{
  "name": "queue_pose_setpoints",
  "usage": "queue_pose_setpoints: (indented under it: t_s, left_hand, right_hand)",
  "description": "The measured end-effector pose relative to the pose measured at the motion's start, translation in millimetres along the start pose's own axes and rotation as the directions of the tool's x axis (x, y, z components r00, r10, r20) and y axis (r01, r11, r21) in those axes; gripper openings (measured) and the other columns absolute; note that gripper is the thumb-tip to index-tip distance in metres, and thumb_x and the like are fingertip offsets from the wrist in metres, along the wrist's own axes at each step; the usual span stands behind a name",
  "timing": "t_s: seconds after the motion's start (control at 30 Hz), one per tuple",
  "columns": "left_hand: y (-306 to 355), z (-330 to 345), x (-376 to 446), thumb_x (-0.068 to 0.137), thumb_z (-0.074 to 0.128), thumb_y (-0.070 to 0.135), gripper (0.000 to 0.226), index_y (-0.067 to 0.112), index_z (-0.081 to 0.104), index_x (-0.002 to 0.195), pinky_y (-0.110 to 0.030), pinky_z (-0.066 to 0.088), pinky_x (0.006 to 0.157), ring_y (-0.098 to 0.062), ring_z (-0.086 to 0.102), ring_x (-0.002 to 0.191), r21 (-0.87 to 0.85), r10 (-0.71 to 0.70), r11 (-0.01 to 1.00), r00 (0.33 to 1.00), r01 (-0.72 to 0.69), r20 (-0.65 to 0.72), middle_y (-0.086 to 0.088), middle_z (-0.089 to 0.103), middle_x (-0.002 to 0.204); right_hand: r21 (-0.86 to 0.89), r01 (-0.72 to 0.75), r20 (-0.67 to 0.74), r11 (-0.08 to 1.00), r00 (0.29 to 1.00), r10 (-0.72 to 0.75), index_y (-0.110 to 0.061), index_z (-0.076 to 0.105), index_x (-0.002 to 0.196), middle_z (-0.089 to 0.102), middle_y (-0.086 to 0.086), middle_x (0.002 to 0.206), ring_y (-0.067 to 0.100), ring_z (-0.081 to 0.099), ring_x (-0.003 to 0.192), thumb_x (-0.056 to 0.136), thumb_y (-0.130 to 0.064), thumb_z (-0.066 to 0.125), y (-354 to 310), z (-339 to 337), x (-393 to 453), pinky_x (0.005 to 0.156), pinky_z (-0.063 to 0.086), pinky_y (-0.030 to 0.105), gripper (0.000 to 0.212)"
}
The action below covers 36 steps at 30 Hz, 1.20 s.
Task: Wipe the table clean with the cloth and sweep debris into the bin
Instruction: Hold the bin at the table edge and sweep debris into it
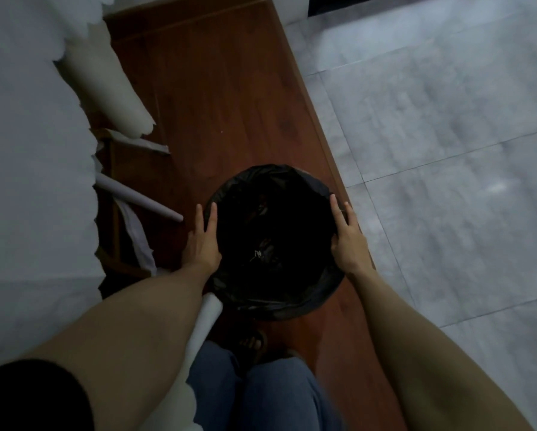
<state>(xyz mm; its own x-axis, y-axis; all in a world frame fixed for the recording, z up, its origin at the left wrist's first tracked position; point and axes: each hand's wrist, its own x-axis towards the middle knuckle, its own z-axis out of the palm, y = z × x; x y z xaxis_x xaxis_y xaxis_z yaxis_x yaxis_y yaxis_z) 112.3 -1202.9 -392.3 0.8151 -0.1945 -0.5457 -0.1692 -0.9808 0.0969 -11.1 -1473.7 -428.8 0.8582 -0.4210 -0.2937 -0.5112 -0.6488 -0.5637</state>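
Head view looks straight down, and right in the middle sits the round bin lined with a glossy black plastic bag [276, 241], standing on a reddish-brown wooden board surface [223, 98] near that surface's right edge. Deep inside the dark bag, a small pale scrap [257, 253] catches the light; the rest of the inside is too dark to read.

Both hands are on the bin. The left hand [201, 241] lies against the bin's left side, fingers straight and spread, pointing away from the person, pressing flat on the bag's rim. The right hand [349, 241] mirrors it on the right side, fingers [335, 209] extended along the rim, thumb tucked toward the bag; nothing is curled round anything, just flat contact from either side. Bare forearms run back toward the camera, with a black sleeve [34, 396] at the left arm's near end.

Below the bin, blue denim-clad legs [261, 393] and a foot in a dark sandal [254, 342] show.

To the left, white rolled paper tubes [139, 199] and torn white sheets [114, 88] lie beside the wooden surface, one thick white roll [205, 318] just under the left forearm. Off to the right, a pale grey tiled floor [447, 135] spreads out.
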Motion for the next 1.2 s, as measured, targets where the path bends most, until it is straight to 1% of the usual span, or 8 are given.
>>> queue_pose_setpoints:
  t_s: [0.1, 0.33, 0.57, 0.63, 0.7, 0.8, 0.87, 1.2]
  left_hand:
    - [7.0, -15.0, -1.4, 0.091, 0.063, 0.0, 0.108, 0.033, -0.018, 0.155, -0.038, 0.048, 0.084, -0.039, 0.033, 0.137, 0.008, 0.044, 0.999, 0.999, -0.044, 0.0, 0.0, -0.026, 0.163]
    - [37.5, -87.3, -46.4, 0.091, 0.065, 0.002, 0.11, 0.032, -0.018, 0.155, -0.04, 0.05, 0.085, -0.041, 0.033, 0.134, 0.019, 0.155, 0.988, 0.988, -0.156, 0.023, 0.0, -0.027, 0.162]
    - [59.7, -197.8, -119.9, 0.088, 0.063, -0.003, 0.11, 0.032, -0.016, 0.156, -0.039, 0.05, 0.078, -0.039, 0.039, 0.126, -0.021, 0.26, 0.965, 0.965, -0.261, -0.03, -0.001, -0.027, 0.163]
    - [61.4, -227.7, -138.7, 0.088, 0.062, -0.004, 0.11, 0.032, -0.016, 0.156, -0.039, 0.049, 0.077, -0.039, 0.038, 0.126, -0.029, 0.28, 0.959, 0.959, -0.281, -0.053, -0.002, -0.028, 0.162]
    - [61.8, -254.6, -153.9, 0.088, 0.061, -0.004, 0.109, 0.032, -0.016, 0.156, -0.039, 0.049, 0.078, -0.038, 0.038, 0.127, -0.037, 0.303, 0.951, 0.949, -0.306, -0.086, -0.003, -0.028, 0.162]
    - [59.5, -288.3, -172.9, 0.088, 0.058, -0.005, 0.105, 0.03, -0.014, 0.157, -0.043, 0.051, 0.084, -0.04, 0.035, 0.13, -0.056, 0.351, 0.931, 0.927, -0.36, -0.132, -0.002, -0.025, 0.163]
    - [57.1, -306.0, -185.1, 0.087, 0.057, -0.007, 0.105, 0.029, -0.013, 0.157, -0.044, 0.051, 0.086, -0.041, 0.033, 0.132, -0.056, 0.358, 0.927, 0.92, -0.371, -0.159, -0.001, -0.023, 0.164]
    - [26.7, -337.4, -233.6, 0.086, 0.06, -0.007, 0.106, 0.027, -0.011, 0.157, -0.045, 0.034, 0.114, -0.039, 0.012, 0.149, -0.146, 0.376, 0.893, 0.884, -0.425, -0.276, -0.004, -0.019, 0.165]
  right_hand:
    - [0.019, -0.035, -0.061, 0.999, 0.997, 0.036, -0.045, 0.011, 0.154, 0.027, 0.007, 0.157, 0.038, 0.061, 0.103, 0.086, 0.006, 0.045, -3.3, -10.4, -12.0, 0.084, 0.051, 0.042, 0.092]
    - [0.18, -0.13, -0.239, 0.975, 0.956, 0.172, -0.037, 0.029, 0.153, 0.049, 0.004, 0.136, 0.024, 0.058, 0.104, 0.096, -0.004, 0.045, -51.5, -92.2, -72.9, 0.084, 0.04, 0.025, 0.067]
    - [0.185, -0.141, -0.322, 0.973, 0.926, 0.196, -0.04, 0.029, 0.152, 0.051, 0.003, 0.13, 0.023, 0.058, 0.097, 0.093, -0.002, 0.045, -119.7, -198.8, -134.4, 0.079, 0.048, 0.034, 0.072]
    - [0.168, -0.121, -0.335, 0.978, 0.926, 0.172, -0.038, 0.026, 0.153, 0.049, 0.005, 0.134, 0.024, 0.058, 0.101, 0.094, -0.002, 0.045, -141.2, -227.4, -147.5, 0.081, 0.05, 0.035, 0.072]
    - [0.129, -0.114, -0.325, 0.985, 0.933, 0.151, -0.036, 0.022, 0.155, 0.035, 0.005, 0.154, 0.028, 0.056, 0.113, 0.095, -0.001, 0.044, -162.8, -253.8, -159.6, 0.087, 0.052, 0.04, 0.073]
    - [0.034, -0.086, -0.295, 0.996, 0.951, 0.092, -0.029, 0.014, 0.157, 0.006, -0.002, 0.166, 0.033, 0.061, 0.101, 0.094, 0.003, 0.043, -189.4, -284.7, -176.3, 0.068, 0.055, 0.039, 0.077]
    - [-0.002, -0.048, -0.302, 0.999, 0.952, 0.046, -0.026, 0.012, 0.158, 0.004, -0.003, 0.166, 0.033, 0.063, 0.094, 0.094, 0.004, 0.042, -204.4, -302.9, -184.4, 0.061, 0.052, 0.035, 0.077]
    - [-0.065, 0.045, -0.399, 0.997, 0.914, -0.067, -0.024, 0.018, 0.157, 0.011, -0.008, 0.165, 0.037, 0.06, 0.099, 0.089, 0.009, 0.04, -267.8, -359.8, -211.9, 0.068, 0.048, 0.032, 0.078]
